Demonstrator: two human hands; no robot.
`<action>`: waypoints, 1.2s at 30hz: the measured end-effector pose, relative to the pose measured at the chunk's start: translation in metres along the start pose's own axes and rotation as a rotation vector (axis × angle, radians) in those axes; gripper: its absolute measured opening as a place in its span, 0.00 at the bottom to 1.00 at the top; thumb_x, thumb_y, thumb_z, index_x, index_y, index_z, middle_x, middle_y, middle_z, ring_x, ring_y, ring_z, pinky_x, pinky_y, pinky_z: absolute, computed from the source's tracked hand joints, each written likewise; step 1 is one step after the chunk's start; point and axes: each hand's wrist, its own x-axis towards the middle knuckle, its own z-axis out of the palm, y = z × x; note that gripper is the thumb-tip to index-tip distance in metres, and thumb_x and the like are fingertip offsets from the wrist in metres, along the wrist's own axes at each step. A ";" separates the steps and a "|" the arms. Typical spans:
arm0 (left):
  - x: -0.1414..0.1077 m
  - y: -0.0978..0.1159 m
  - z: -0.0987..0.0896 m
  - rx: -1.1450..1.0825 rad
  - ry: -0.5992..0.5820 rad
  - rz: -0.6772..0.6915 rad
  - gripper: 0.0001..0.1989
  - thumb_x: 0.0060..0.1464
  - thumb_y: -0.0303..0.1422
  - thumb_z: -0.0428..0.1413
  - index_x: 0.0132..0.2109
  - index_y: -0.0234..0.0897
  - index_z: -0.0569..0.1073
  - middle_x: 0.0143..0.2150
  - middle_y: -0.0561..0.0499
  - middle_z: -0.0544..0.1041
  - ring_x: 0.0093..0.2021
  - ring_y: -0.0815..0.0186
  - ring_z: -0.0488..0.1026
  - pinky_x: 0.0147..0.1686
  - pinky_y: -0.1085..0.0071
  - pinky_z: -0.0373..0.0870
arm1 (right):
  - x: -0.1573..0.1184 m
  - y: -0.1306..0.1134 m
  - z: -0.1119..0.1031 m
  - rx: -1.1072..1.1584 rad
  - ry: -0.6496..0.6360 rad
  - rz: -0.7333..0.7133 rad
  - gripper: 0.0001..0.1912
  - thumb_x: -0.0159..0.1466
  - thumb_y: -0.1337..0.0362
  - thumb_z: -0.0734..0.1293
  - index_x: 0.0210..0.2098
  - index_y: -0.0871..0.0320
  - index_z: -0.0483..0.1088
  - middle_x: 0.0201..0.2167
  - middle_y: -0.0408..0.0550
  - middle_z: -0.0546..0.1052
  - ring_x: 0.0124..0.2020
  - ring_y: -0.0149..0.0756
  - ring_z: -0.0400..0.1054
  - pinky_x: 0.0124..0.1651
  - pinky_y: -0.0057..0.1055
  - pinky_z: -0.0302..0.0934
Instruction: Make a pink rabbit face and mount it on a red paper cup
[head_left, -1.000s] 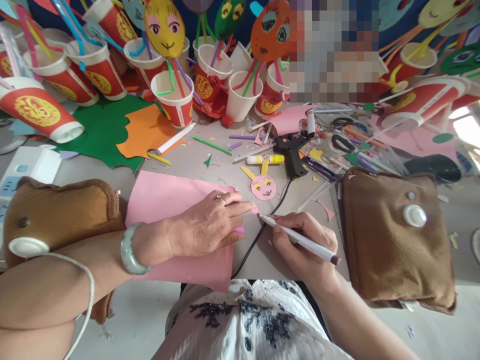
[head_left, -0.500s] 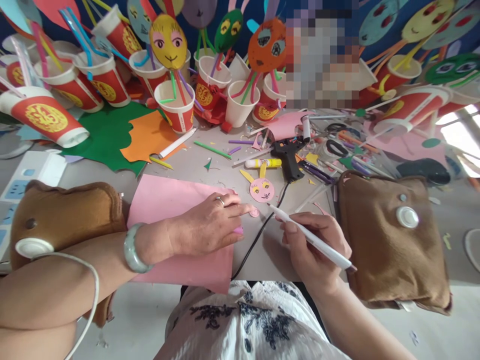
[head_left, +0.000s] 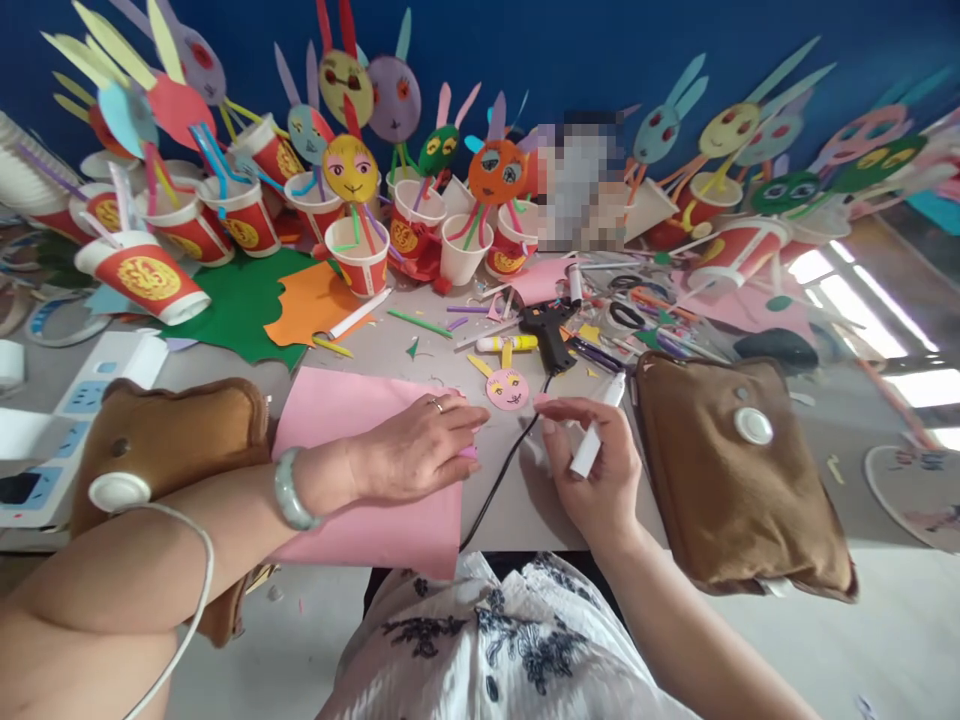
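My left hand (head_left: 420, 445) rests over the right part of a pink paper sheet (head_left: 375, 520), fingers bent, with a bit of purple-pink under the fingertips; what it holds, if anything, is hidden. My right hand (head_left: 600, 465) is closed around a white marker (head_left: 587, 450), whose other end points up and away. At that hand's thumb and index fingertips is a small pink paper disc (head_left: 541, 401). Between the hands, farther back, lies a pink rabbit face (head_left: 508, 388) with yellow ears and drawn features.
A black glue gun (head_left: 551, 335) and its cable lie behind my right hand. Brown cushions (head_left: 742, 480) flank the hands. Paper cups (head_left: 358, 262) with rabbit faces line the back. A power strip (head_left: 75, 410) stands at left.
The marker has turned in my right hand, its tip now away from the rabbit face. The small pink disc has gone from my left fingertip to my right fingers. The view has tilted up.
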 end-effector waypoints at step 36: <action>-0.002 0.002 -0.010 0.106 0.017 0.115 0.13 0.69 0.34 0.50 0.40 0.34 0.76 0.48 0.40 0.79 0.49 0.56 0.77 0.52 0.61 0.73 | 0.046 -0.014 0.041 -0.079 -0.219 -0.131 0.06 0.61 0.65 0.68 0.39 0.52 0.70 0.31 0.43 0.81 0.29 0.37 0.75 0.34 0.31 0.65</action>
